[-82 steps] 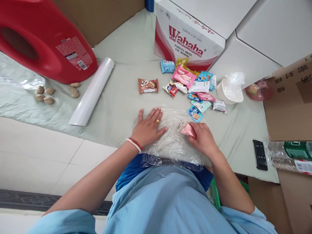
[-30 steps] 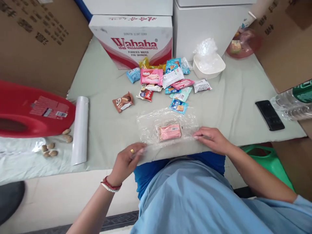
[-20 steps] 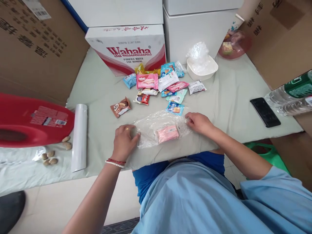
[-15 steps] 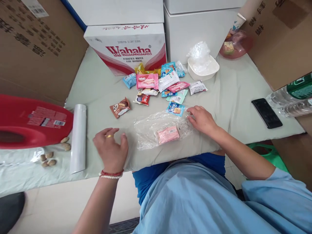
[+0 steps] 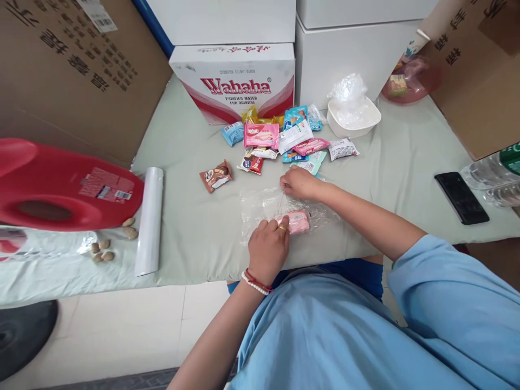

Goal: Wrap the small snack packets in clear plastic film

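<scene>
A pink snack packet [image 5: 299, 222] lies on a spread sheet of clear plastic film [image 5: 255, 208] near the table's front edge. My left hand [image 5: 268, 246] is closed at the packet's left end, its thumb and fingers pressed on it. Just beyond the packet, my right hand [image 5: 303, 183] pinches the film and lifts a fold of it. This hand covers most of a small blue packet. Behind it lies a pile of wrapped snacks, with a pink nabati packet [image 5: 261, 135] among them. A brown-wrapped snack [image 5: 216, 176] lies apart on the left.
A white roll [image 5: 149, 222] and a red jug [image 5: 69, 189] lie on the left, with several walnuts [image 5: 106, 255] near them. At the back are a Wahaha carton [image 5: 239, 81] and a white bowl [image 5: 353, 127] holding crumpled plastic. A phone [image 5: 462, 197] and bottles [image 5: 493, 173] are on the right.
My left hand has moved right onto the pink packet and closed. My right hand has moved left over the film and pinched it. The view has shifted slightly.
</scene>
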`<state>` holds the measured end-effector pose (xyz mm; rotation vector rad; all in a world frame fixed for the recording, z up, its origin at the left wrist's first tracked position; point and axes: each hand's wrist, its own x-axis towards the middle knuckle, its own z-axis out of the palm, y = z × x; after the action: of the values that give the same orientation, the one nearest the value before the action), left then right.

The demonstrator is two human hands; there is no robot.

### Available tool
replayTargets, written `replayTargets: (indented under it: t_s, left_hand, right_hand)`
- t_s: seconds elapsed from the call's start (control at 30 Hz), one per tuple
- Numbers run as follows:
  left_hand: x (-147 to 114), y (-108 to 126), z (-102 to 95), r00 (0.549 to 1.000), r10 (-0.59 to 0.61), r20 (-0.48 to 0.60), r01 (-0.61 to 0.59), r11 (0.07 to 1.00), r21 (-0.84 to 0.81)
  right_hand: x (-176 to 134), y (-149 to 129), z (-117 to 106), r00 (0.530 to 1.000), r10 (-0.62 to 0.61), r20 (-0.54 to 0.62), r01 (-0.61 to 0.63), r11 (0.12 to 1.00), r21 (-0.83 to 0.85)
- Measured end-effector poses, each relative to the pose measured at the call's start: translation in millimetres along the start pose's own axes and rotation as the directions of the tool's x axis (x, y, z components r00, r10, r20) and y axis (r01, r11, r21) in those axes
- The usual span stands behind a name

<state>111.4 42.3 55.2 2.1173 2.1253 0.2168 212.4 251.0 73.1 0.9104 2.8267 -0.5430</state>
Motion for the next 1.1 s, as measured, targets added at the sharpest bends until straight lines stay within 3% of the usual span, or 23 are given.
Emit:
replayTargets:
  t_s: [0.1, 0.2, 0.37, 0.47, 0.57, 0.63, 0.67, 0.73, 0.8, 0.87, 0.9, 0.93, 1.0, 1.1]
  left_hand:
    - [-2, 0, -1.1, 0.998, -0.023, 0.062, 0.023, 1.0, -0.008]
    - [-3, 4, -0.9, 0.999, -0.025, 0.037, 0.025, 1.0, 0.01]
    - [-2, 2, 3.7, 0.999, -0.049, 0.001, 0.049, 0.998, -0.042]
    - [-7, -7, 7.9, 1.0, -0.003, -0.027, -0.002, 0.983, -0.184]
    - [-19, -22, 10.5, 0.993, 0.066, -0.094, -0.099, 0.908, -0.408]
    - [-30, -35, 9.5, 0.991, 0.004, -0.135, -0.081, 0.816, -0.572]
    - [-34, -42, 8.0, 0.986, -0.082, -0.145, -0.032, 0.763, -0.646]
    - [-37, -58, 3.9, 0.925, -0.351, -0.148, 0.121, 0.64, -0.759]
    - [-31, -75, -0.4, 0.772, -0.619, -0.143, 0.25, 0.503, -0.828]
    - [-16, -88, -3.6, 0.643, -0.758, -0.109, 0.312, 0.389, -0.867]
    - [-7, -92, -4.7, 0.629, -0.774, -0.076, 0.33, 0.354, -0.875]
    - [2, -94, -5.6, 0.647, -0.761, -0.036, 0.349, 0.339, -0.874]
    - [16, -91, -7.0, 0.742, -0.67, 0.032, 0.385, 0.386, -0.839]
    - [22, -79, -9.5, 0.876, -0.473, 0.095, 0.397, 0.593, -0.7]
  right_hand:
    - [-18, -5, -13, 0.995, -0.063, -0.071, 0.067, 0.996, 0.057]
    - [-50, -18, -19, 0.981, -0.163, -0.109, 0.17, 0.984, 0.061]
    - [-100, -36, 7, 0.961, -0.275, 0.021, 0.273, 0.959, 0.075]
    - [-115, -38, 32, 0.975, -0.221, 0.027, 0.217, 0.97, 0.11]
    - [-119, -38, 49, 0.979, -0.206, 0.011, 0.202, 0.97, 0.134]
    - [-118, -39, 52, 0.98, -0.199, 0.016, 0.196, 0.973, 0.121]
    - [-117, -40, 52, 0.98, -0.196, 0.026, 0.192, 0.976, 0.105]
    - [-115, -41, 49, 0.979, -0.194, 0.061, 0.19, 0.98, 0.062]
    - [-114, -43, 45, 0.975, -0.196, 0.103, 0.195, 0.981, 0.019]
    - [-113, -46, 41, 0.974, -0.191, 0.123, 0.194, 0.981, -0.008]
    - [-113, -48, 39, 0.974, -0.189, 0.124, 0.192, 0.981, -0.016]
    - [-112, -50, 38, 0.975, -0.186, 0.122, 0.19, 0.982, -0.022]
    - [-111, -52, 36, 0.976, -0.185, 0.118, 0.19, 0.981, -0.034]
    - [-110, -54, 36, 0.976, -0.179, 0.126, 0.186, 0.981, -0.047]
